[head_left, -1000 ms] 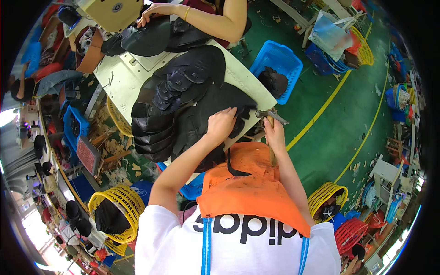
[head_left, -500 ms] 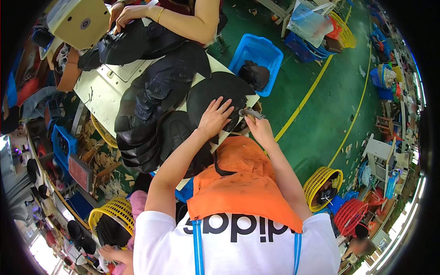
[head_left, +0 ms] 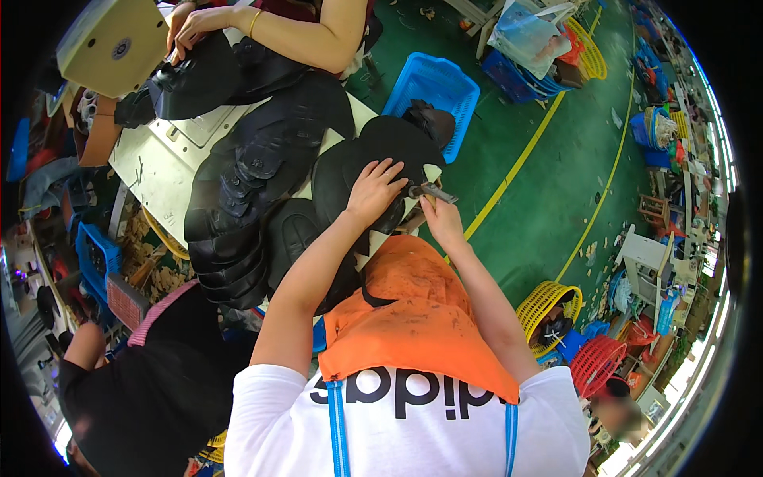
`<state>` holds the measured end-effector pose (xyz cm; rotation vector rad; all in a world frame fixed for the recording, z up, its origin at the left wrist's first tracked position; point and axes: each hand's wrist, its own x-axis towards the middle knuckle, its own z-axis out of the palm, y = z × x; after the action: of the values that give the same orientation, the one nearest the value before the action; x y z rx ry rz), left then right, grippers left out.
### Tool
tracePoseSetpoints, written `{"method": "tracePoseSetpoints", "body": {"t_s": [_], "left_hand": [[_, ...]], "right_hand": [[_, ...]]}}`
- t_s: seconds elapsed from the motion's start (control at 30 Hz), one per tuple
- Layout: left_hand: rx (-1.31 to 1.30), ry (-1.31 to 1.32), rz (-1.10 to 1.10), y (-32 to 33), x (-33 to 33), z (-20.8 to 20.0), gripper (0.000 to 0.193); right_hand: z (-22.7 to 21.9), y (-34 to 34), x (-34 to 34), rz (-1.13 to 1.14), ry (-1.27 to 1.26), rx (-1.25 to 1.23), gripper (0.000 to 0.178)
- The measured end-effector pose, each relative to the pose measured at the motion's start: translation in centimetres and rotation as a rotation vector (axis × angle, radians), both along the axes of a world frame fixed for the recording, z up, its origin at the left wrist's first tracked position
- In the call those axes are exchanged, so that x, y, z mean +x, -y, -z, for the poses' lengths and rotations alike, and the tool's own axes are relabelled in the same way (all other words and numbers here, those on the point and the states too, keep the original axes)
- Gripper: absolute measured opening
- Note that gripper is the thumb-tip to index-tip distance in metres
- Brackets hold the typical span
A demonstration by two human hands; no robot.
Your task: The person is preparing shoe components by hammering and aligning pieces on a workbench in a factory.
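Hammer (head_left: 435,193) sits in the right hand (head_left: 442,222), by the right-hand corner of the pale counter (head_left: 151,163). Metal head lies crosswise: long axis runs roughly left to right, dropping a little toward the right. Blunt end points left, at the edge of a broad black piece (head_left: 397,139); thinner end points right, with green floor (head_left: 517,238) behind it. Contact between blunt end and black piece: cannot tell. Handle mostly hidden by the fingers.

Black piece: on the counter, rounded outline, long axis slanting from lower left to upper right, far end near a blue basket (head_left: 451,65).

Left hand (head_left: 377,191): palm down on the black piece, fingers slightly spread, pointing up and right; forearm slopes up from lower left. Right hand: curled around the handle close under the head; forearm leans up and left. Hands apart from each other, near, with the hammer's blunt end between them. Orange apron (head_left: 413,334) lies between the forearms.

Left of these: stacked black parts (head_left: 230,270). Farther off, a co-worker's hand (head_left: 205,24) at black material beside a beige machine (head_left: 111,52)
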<state>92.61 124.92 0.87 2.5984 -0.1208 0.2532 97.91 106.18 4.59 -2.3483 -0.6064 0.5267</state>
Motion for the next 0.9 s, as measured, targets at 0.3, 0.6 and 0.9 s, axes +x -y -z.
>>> {"method": "tracePoseSetpoints", "body": {"t_s": [0.3, 0.6, 0.9], "left_hand": [[0.017, 0.006, 0.035, 0.2, -0.1, 0.2, 0.028], [0.109, 0.013, 0.093, -0.3, 0.2, -0.6, 0.041], [0.428, -0.162, 0.198, 1.0, 1.5, -3.7, 0.055]], "right_hand": [[0.5, -2.7, -2.7, 0.243, 0.109, -0.114, 0.034], [-2.3, -4.6, -2.3, -0.013, 0.044, -0.448, 0.029], [-2.0, 2.5, -1.0, 0.440, -0.307, 0.262, 0.028]]}}
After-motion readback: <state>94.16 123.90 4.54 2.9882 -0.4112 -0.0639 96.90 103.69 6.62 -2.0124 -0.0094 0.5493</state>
